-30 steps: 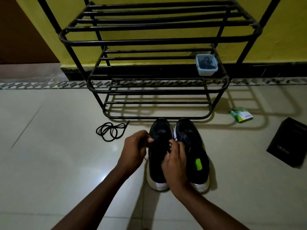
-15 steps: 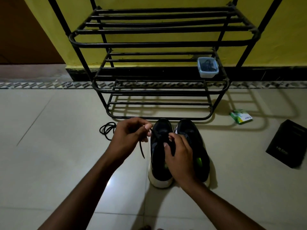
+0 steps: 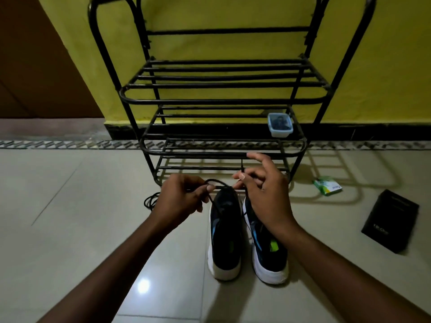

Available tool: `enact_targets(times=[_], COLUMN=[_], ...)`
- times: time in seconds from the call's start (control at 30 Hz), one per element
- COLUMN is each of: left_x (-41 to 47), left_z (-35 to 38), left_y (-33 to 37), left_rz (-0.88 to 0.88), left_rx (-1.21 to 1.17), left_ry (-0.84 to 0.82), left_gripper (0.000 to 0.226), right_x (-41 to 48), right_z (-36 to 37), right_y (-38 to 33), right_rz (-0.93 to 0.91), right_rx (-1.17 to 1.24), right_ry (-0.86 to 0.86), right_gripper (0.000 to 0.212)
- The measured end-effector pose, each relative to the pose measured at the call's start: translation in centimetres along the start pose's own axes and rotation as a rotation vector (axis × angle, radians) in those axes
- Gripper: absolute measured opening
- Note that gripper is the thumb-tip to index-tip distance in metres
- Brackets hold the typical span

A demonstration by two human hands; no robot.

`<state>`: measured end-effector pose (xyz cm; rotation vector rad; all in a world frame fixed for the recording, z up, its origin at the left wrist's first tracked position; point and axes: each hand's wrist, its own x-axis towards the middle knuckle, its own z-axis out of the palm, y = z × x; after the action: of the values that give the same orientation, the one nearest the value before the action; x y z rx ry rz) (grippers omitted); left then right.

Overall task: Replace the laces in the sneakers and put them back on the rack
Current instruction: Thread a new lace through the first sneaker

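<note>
Two black sneakers with white soles stand side by side on the floor, the left sneaker (image 3: 225, 231) and the right sneaker (image 3: 268, 248), toes toward the black metal rack (image 3: 221, 99). A black lace (image 3: 218, 181) runs up from the left sneaker. My left hand (image 3: 180, 199) pinches one part of it above the toe. My right hand (image 3: 263, 190) pinches the other end, whose tip sticks up between the fingers. The right hand covers the front of the right sneaker.
A second black lace (image 3: 150, 201) lies coiled on the floor, partly behind my left hand. A small clear box (image 3: 279, 125) sits on the rack's middle shelf at the right. A green packet (image 3: 327, 185) and a black box (image 3: 390, 221) lie on the floor to the right.
Both hands have risen from the sneakers toward the rack and drawn the lace up and taut between them. The view has tilted upward, showing more of the rack.
</note>
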<state>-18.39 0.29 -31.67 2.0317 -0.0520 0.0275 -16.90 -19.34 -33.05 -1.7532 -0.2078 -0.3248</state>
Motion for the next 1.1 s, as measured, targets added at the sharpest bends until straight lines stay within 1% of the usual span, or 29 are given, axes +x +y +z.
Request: enact_targets(times=[0.07,0.13,0.2,0.3,0.37,0.4,0.53,0.63,0.73,0.9,1.1], left_x=[0.3,0.7,1.1,1.4,1.5,1.5,1.7,1.8,1.8,1.7,1.3], left_z=[-0.1,-0.1,-0.2,-0.2,-0.2,-0.1,0.5,0.9,1.2,1.6,1.7], left_y=[0.9,1.9,2.7,4.1,4.8,5.0,5.6,6.1,6.6,6.7,7.0], left_rz=[0.002,0.012,0.026,0.069,0.078,0.079,0.087,0.138,0.179,0.178,0.172], left_rx=[0.007,-0.050,-0.120,-0.212,-0.290,-0.324,-0.395,-0.377,-0.376,-0.403,-0.413], left_ry=[0.038,0.089,0.110,0.100,0.116,0.127,0.172,0.197,0.198,0.179,0.203], left_gripper=[0.027,0.027,0.025,0.015,0.006,0.005,0.009,0.012,0.011,0.011,0.008], right_x=[0.6,1.1,1.3,1.7,2.0,2.1,2.7,2.8,2.7,2.4,2.1], right_z=[-0.2,-0.4,-0.5,-0.6,-0.6,-0.6,-0.5,-0.5,-0.8,-1.1,-1.6], right_y=[-1.2,-2.5,-3.5,-4.5,-4.8,-4.7,-4.9,-5.1,-5.5,-5.9,-5.9], right_rz=[0.007,0.003,0.003,0.004,0.007,0.006,0.026,0.034,0.055,0.054,0.012], right_rx=[0.042,0.113,0.164,0.162,0.117,0.076,0.016,0.014,0.035,0.027,-0.008], right_ry=[0.003,0.027,0.043,0.050,0.073,0.084,0.118,0.130,0.135,0.160,0.154], right_gripper=[0.022,0.011,0.007,0.009,0.013,0.015,0.015,0.016,0.022,0.028,0.031])
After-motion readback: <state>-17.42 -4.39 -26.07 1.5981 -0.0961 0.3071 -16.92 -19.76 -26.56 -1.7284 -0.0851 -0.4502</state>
